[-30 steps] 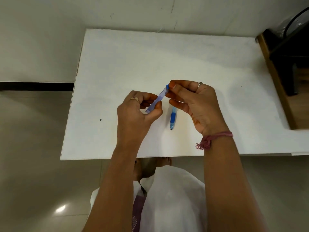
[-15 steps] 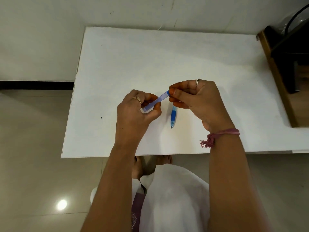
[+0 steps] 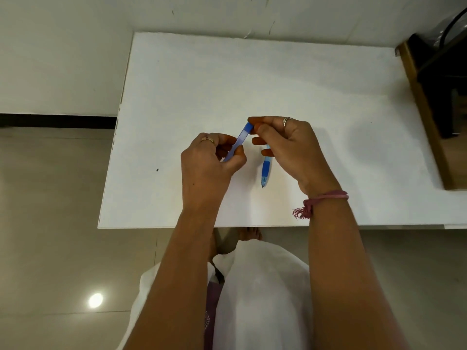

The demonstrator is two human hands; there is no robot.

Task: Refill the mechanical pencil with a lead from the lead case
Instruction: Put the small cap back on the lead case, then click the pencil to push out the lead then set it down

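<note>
Up tilts the lead case (image 3: 238, 141) since half a second ago: it lay nearly flat between the two hands, and now its blue-capped end points steeply away from the person. The mechanical pencil (image 3: 265, 170) has not shifted on the bench (image 3: 252, 79).

Starting at the left, a small dark speck (image 3: 157, 170) marks the white bench top, well clear of everything else. Next comes the left hand (image 3: 209, 162), a ring (image 3: 208, 140) on one finger, held above the bench. Its fingers (image 3: 227, 145) are curled together and clamped on the lower end of the lead case, with the thumb pressing the pale translucent body from the near side.

The lead case runs up and to the right from that grip, and its blue cap (image 3: 248, 128) meets the right hand (image 3: 290, 147). There the thumb and forefinger are pinched together on the cap, while the other fingers fold loosely beneath. A ring shows on this hand too, and a pink thread bracelet (image 3: 326, 198) wraps the wrist, its frayed knot hanging toward the left.

Just under the right hand, the mechanical pencil lies on the bench, tip toward the near edge, its far end hidden behind the fingers. Nobody is touching it.

At the far right, a dark wooden-edged piece of furniture (image 3: 424, 104) stands beside the bench.
</note>
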